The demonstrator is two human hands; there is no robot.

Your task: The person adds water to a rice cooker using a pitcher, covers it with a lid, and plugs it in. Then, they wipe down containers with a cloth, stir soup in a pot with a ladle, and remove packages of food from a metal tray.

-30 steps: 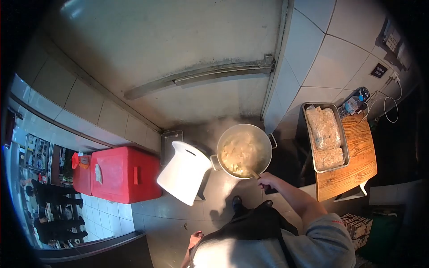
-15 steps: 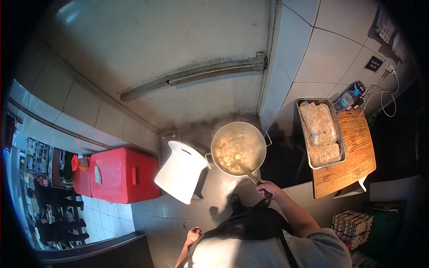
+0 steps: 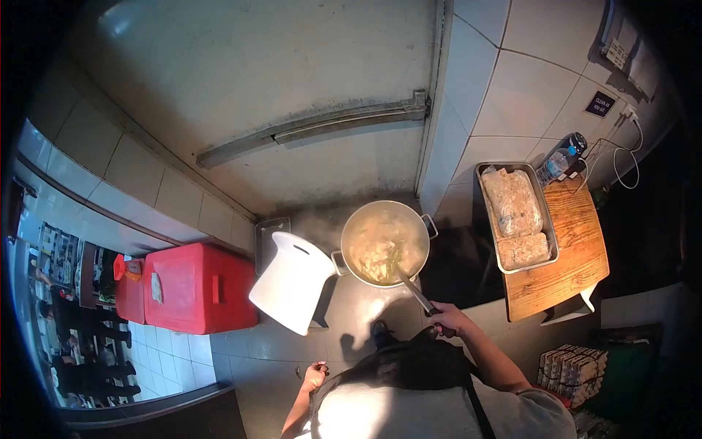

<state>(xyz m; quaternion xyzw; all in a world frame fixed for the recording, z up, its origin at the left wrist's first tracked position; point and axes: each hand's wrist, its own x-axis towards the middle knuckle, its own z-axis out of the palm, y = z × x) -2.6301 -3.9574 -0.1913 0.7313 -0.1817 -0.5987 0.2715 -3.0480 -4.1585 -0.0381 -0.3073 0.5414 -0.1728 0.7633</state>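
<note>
A large two-handled metal pot [image 3: 387, 241] holds pale chunks in cloudy liquid, with light steam over it. My right hand [image 3: 447, 320] is wrapped round the dark handle of a long metal utensil [image 3: 417, 294]. The utensil slants up to the left over the near rim, and its far end is hidden in the liquid. Low on the left, beside my body, my left hand [image 3: 315, 375] hangs with its fingers curled; whether it holds anything is too small to make out.
Left of the pot stands a white chair [image 3: 292, 285], then a red bin [image 3: 197, 287]. At right, a metal tray [image 3: 552, 252] of bagged food and a bottle [image 3: 559, 162] rest on a wooden surface [image 3: 578, 249]. People [image 3: 91, 325] stand far left. Egg trays [image 3: 574, 373] are lower right.
My right hand has drawn back toward my body and slightly right, showing more of the utensil's shaft. My left hand has risen a little. The view has shifted slightly.
</note>
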